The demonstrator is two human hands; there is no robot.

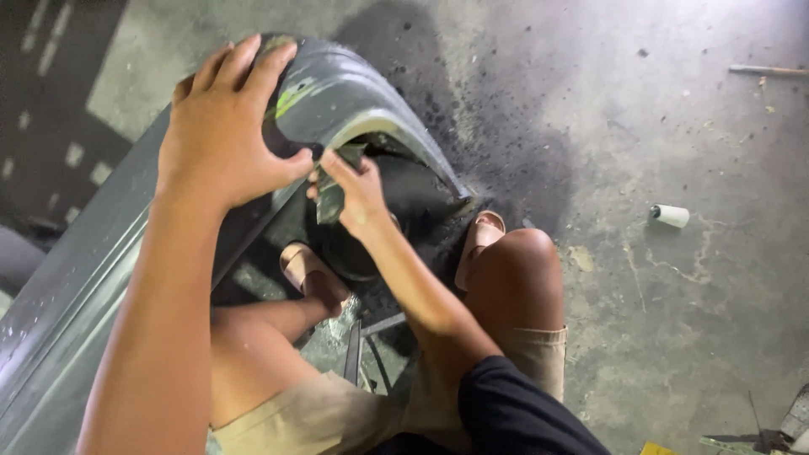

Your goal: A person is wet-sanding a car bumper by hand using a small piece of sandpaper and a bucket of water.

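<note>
**Fender panel braced and rubbed on the workshop floor**

Fender panel (354,93), grey and curved, lay across stained concrete floor (657,320), arch edge facing the knees. Was pressed at the crown by left hand (223,126), fingers spread wide and flat, gripping nothing. Was met under the arch lip by right hand (358,194), closed around folded dark sandpaper (330,200). Lay well apart to the right: small white roll (672,216).

Grey car fender (354,93) (scuffed arch), folded dark sandpaper (330,198) against its edge
</note>
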